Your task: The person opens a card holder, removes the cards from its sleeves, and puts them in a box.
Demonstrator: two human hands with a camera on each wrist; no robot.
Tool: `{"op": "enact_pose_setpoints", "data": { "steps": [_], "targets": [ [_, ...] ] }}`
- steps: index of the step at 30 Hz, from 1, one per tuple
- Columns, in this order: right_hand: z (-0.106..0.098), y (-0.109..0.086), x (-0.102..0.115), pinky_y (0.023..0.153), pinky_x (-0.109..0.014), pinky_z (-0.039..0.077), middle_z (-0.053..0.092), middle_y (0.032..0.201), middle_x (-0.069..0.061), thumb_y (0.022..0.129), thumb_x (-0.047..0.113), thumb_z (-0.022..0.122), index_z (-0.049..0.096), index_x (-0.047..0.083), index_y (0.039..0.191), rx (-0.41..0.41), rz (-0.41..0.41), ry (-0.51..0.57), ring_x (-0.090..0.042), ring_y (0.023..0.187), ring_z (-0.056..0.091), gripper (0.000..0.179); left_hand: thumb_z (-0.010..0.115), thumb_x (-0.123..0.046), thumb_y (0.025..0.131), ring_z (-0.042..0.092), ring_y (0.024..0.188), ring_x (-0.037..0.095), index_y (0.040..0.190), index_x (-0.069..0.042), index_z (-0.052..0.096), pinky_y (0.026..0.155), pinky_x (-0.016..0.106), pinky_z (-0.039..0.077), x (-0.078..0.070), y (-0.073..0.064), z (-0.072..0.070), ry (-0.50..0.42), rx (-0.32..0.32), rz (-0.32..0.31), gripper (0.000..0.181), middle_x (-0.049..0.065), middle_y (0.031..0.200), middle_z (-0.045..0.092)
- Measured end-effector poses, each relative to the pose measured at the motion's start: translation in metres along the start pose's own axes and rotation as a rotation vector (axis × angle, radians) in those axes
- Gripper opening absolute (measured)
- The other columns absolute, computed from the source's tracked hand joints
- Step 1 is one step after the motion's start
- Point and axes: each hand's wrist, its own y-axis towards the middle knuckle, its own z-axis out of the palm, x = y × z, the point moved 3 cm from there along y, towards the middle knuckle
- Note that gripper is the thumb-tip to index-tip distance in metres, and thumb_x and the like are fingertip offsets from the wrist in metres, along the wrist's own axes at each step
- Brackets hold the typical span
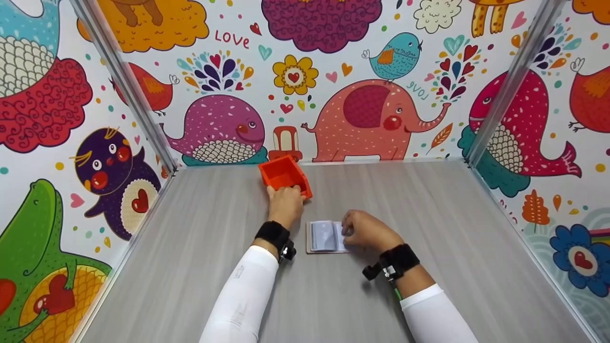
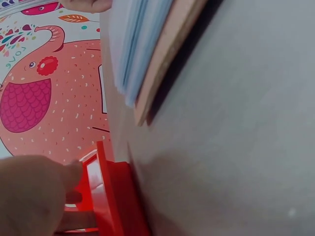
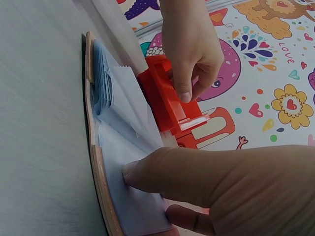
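Observation:
An open card holder [image 1: 324, 236] with a tan cover and clear plastic sleeves [image 3: 130, 108] lies on the grey table. My right hand [image 1: 371, 231] holds its right side, the thumb [image 3: 147, 172] pressed on a clear sleeve and fingers at the page's outer edge. Beyond the holder stands an orange-red plastic bin [image 1: 282, 172], turned at an angle. My left hand [image 1: 286, 205] reaches over the bin's near side, with fingers dipping inside. Its thumb and fingers [image 3: 185, 96] are loosely bent with a gap between them, and I see nothing held there. The bin's bottom is partly hidden.
Printed cartoon panels [image 1: 362, 119] wall the back and both sides of the table. Metal corner posts [image 1: 500, 95] stand at the back left and back right. The bin sits close to the back wall.

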Motion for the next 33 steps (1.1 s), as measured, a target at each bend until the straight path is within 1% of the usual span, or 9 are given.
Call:
{"op": "enact_pose_setpoints", "data": {
  "steps": [3,6,10,13,14,18,21,24,33],
  "targets": [
    [0.0,0.0,0.0,0.086,-0.038,0.059,0.075,0.114,-0.001,0.082,0.004,0.091,0.084,0.014,0.087,-0.006,-0.01,-0.015,-0.018,0.097,0.064,0.013,0.072,-0.036,0.111,0.073,0.116,0.035,0.129,-0.006,0.077,0.112,0.058,0.036,-0.002,-0.001,0.0,-0.001,-0.005,0.01,0.035,0.015,0.118,0.083],
    [0.0,0.001,-0.001,0.088,-0.04,0.059,0.075,0.114,-0.002,0.082,0.004,0.091,0.084,0.014,0.087,-0.013,-0.014,-0.024,-0.018,0.097,0.064,0.014,0.072,-0.032,0.111,0.069,0.118,0.034,0.125,-0.006,0.078,0.108,0.056,0.038,-0.005,-0.004,-0.001,0.004,-0.075,0.072,0.031,0.015,0.12,0.081],
    [0.0,0.001,-0.001,0.089,-0.041,0.06,0.075,0.116,-0.003,0.082,0.005,0.092,0.084,0.014,0.088,-0.019,-0.01,-0.02,-0.018,0.098,0.065,0.014,0.075,-0.023,0.108,0.066,0.112,0.034,0.114,-0.005,0.083,0.099,0.05,0.047,-0.011,-0.015,-0.002,-0.024,-0.181,0.221,0.02,0.014,0.111,0.077],
    [0.0,0.001,-0.001,0.089,-0.041,0.06,0.076,0.116,-0.003,0.082,0.005,0.092,0.084,0.013,0.088,-0.018,-0.02,-0.021,-0.018,0.098,0.065,0.013,0.077,-0.016,0.104,0.067,0.105,0.035,0.107,-0.006,0.085,0.093,0.049,0.055,-0.016,-0.026,-0.001,-0.093,-0.195,0.335,0.013,0.013,0.104,0.074],
    [0.0,0.0,0.0,0.089,-0.04,0.06,0.076,0.117,-0.003,0.082,0.005,0.092,0.084,0.013,0.088,-0.017,-0.023,-0.021,-0.018,0.098,0.065,0.013,0.076,-0.018,0.105,0.067,0.104,0.033,0.106,-0.008,0.085,0.093,0.048,0.057,-0.012,-0.026,0.008,-0.122,-0.197,0.378,0.014,0.011,0.103,0.074],
    [-0.001,0.0,0.001,0.088,-0.04,0.059,0.075,0.117,-0.002,0.083,0.005,0.092,0.084,0.012,0.09,-0.013,-0.03,-0.023,-0.018,0.099,0.065,0.013,0.075,-0.015,0.104,0.072,0.111,0.034,0.111,-0.007,0.086,0.1,0.05,0.062,-0.014,-0.038,0.013,-0.232,-0.049,0.418,0.015,0.013,0.114,0.077],
    [-0.002,0.0,0.001,0.087,-0.04,0.059,0.075,0.116,-0.002,0.083,0.005,0.091,0.084,0.012,0.091,-0.016,-0.038,-0.027,-0.018,0.098,0.065,0.013,0.077,-0.014,0.105,0.073,0.117,0.032,0.118,-0.008,0.087,0.108,0.049,0.061,-0.018,-0.048,0.009,-0.286,0.116,0.368,0.017,0.013,0.121,0.077],
    [-0.002,0.0,0.001,0.087,-0.04,0.059,0.075,0.115,-0.002,0.082,0.004,0.09,0.084,0.012,0.091,-0.017,-0.049,-0.034,-0.018,0.098,0.065,0.013,0.079,-0.018,0.106,0.073,0.118,0.027,0.122,-0.011,0.087,0.111,0.045,0.06,-0.017,-0.051,0.014,-0.308,0.211,0.332,0.019,0.008,0.12,0.078],
    [-0.002,0.0,0.002,0.09,-0.04,0.059,0.075,0.118,-0.004,0.083,0.004,0.09,0.083,0.011,0.089,-0.003,-0.057,-0.041,-0.017,0.099,0.065,0.012,0.082,-0.023,0.105,0.074,0.12,0.024,0.13,-0.011,0.083,0.112,0.045,0.06,-0.014,-0.061,0.011,-0.367,0.267,0.295,0.029,0.005,0.125,0.078]
  ]
}}
